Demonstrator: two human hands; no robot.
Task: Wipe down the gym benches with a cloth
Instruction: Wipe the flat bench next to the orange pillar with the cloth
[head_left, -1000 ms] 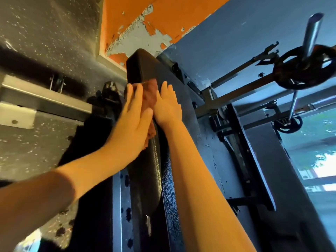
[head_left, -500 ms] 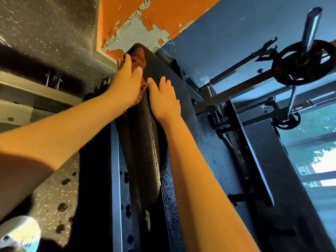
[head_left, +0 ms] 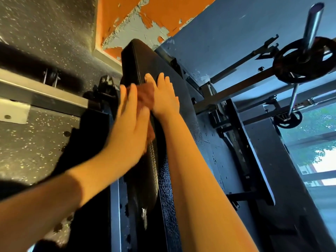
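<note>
A long black padded bench (head_left: 138,59) runs from the bottom of the view up toward the wall. My left hand (head_left: 131,122) presses a reddish-brown cloth (head_left: 145,96) flat against the bench's left side, fingers straight; the hand is motion-blurred and covers most of the cloth. Beside it, my right hand (head_left: 164,96) lies flat on the top of the pad, fingers extended and touching the cloth's right edge.
A metal rack frame (head_left: 241,142) stands right of the bench, with a barbell sleeve and weight plate (head_left: 301,64) upper right and a smaller plate (head_left: 288,119) below. A grey steel bar (head_left: 41,95) crosses at left over speckled rubber floor (head_left: 32,150). Peeling orange wall (head_left: 163,10) lies ahead.
My left hand has slid the cloth back down the bench from its far end toward me. My right hand has stayed flat on the pad.
</note>
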